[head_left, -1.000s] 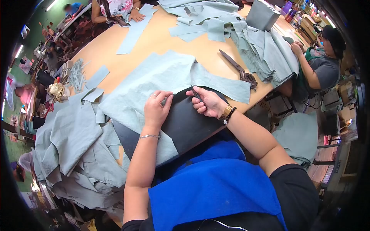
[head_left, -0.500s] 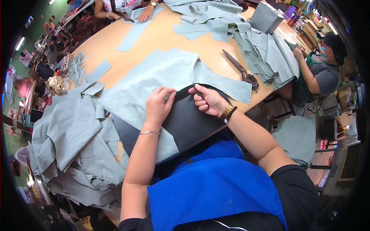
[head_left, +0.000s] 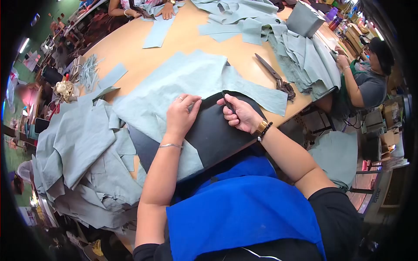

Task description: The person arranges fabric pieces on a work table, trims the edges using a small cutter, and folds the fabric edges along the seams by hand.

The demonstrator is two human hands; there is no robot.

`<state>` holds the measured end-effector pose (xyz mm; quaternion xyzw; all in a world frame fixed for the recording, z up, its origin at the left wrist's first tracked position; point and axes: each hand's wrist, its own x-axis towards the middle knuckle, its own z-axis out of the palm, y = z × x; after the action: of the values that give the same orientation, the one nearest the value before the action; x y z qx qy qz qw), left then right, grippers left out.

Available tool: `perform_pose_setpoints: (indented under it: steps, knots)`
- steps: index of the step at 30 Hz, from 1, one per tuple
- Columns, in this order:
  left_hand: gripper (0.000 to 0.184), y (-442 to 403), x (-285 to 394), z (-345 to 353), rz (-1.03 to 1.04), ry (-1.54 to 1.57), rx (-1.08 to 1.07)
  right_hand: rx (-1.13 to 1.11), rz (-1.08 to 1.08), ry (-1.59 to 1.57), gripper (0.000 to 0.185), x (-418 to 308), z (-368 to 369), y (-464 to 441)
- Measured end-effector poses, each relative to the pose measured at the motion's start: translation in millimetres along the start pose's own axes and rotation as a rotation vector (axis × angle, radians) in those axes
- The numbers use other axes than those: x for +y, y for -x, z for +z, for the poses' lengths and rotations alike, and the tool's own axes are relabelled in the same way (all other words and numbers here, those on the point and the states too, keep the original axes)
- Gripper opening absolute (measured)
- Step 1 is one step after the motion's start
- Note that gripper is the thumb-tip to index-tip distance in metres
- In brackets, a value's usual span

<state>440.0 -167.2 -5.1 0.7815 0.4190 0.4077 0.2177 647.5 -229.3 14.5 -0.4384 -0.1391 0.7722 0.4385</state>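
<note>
A large pale grey-green cloth piece [head_left: 174, 76] lies across the table, partly over a black mat [head_left: 213, 135]. My left hand [head_left: 183, 114] rests at the cloth's lower edge with thumb and forefinger pinched together; whatever is between them is too small to make out. A little to the right, my right hand [head_left: 241, 115] is closed around a slim dark pointed tool [head_left: 228, 103], its tip up toward the cloth edge; the exact kind is hard to tell. Large dark scissors [head_left: 269, 69] with cloth-wrapped handles lie beyond my right hand.
Crumpled cloth pieces [head_left: 82, 152] heap at the left, beside a bundle of offcut strips [head_left: 88, 71]. Stacked cloth [head_left: 300, 61] covers the right edge near a grey box [head_left: 305, 19]. A co-worker [head_left: 370, 78] sits at the right; another person's hand [head_left: 166, 11] is across the table.
My hands keep nearly the same pose, and the view has shifted slightly. Across the table, the other person's cloth strip has turned and moved up toward them.
</note>
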Motion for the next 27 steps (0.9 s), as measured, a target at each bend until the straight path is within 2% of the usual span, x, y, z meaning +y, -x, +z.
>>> perform_pose_setpoints:
  steps: [3, 6, 9, 10, 11, 12, 13, 14, 16, 17, 18, 19, 20, 22, 24, 25, 26, 27]
  knots:
    - [0.014, 1, -3, -1, -0.053, -0.023, -0.118, -0.022, 0.002, -0.024, 0.031, -1, -3, -4]
    - [0.028, 2, -11, -4, 0.191, -0.400, -0.024, -0.083, 0.016, -0.008, 0.031, 0, -9, -11]
    - [0.038, 22, -14, -21, 0.024, -0.580, -0.152, 0.021, -0.100, 0.244, 0.031, -12, 2, 17]
    - [0.040, 26, -1, -38, 0.011, -0.651, -0.266, 0.073, -0.167, 0.367, 0.029, -23, -7, 19]
    - [0.042, 24, 13, -54, -0.155, -0.640, -0.477, 0.122, -0.282, 0.485, 0.029, -35, -18, 19]
    - [0.044, 11, 45, -79, -0.322, -0.623, -0.687, 0.304, -0.384, 0.735, 0.029, -51, -21, 19]
    - [0.046, 3, 61, -93, -0.490, -0.599, -0.889, 0.342, -0.487, 0.869, 0.033, -66, -43, 7]
    - [0.064, -1, 50, -99, -0.386, -0.652, -0.979, 0.430, -0.447, 0.993, 0.036, -84, -66, -8]
    - [0.077, 4, 19, -102, 0.007, -0.629, -0.848, 0.510, -0.375, 1.136, 0.042, -111, -92, -27]
    - [0.084, 9, -2, -99, 0.205, -0.613, -0.776, 0.669, -0.659, 1.369, 0.042, -112, -103, -40]
    - [0.096, 15, -28, -91, 0.129, -0.590, -0.688, 0.834, -0.956, 1.587, 0.043, -109, -114, -56]
    - [0.095, 14, -40, -89, 0.034, -0.633, -0.604, 1.004, -1.264, 1.788, 0.043, -108, -119, -65]
    - [0.095, 8, -50, -87, -0.060, -0.672, -0.522, 0.787, -1.137, 1.628, 0.043, -108, -77, -39]
    - [0.095, -1, -64, -82, -0.283, -0.717, -0.349, 0.436, -1.197, 1.532, 0.043, -83, -28, -17]
    - [0.096, -7, -75, -80, -0.427, -0.779, -0.232, 0.174, -0.985, 1.526, 0.047, -44, -1, -3]
    - [0.096, -8, -80, -80, -0.494, -0.808, -0.167, 0.133, -0.944, 1.681, 0.054, -28, 12, 13]
    - [0.097, -6, -88, -82, -0.444, -0.786, -0.094, 0.153, -0.934, 1.762, 0.054, -11, 14, 23]
    - [0.097, -5, -82, -87, -0.328, -0.750, -0.158, 0.177, -0.924, 1.841, 0.056, -2, 14, 26]
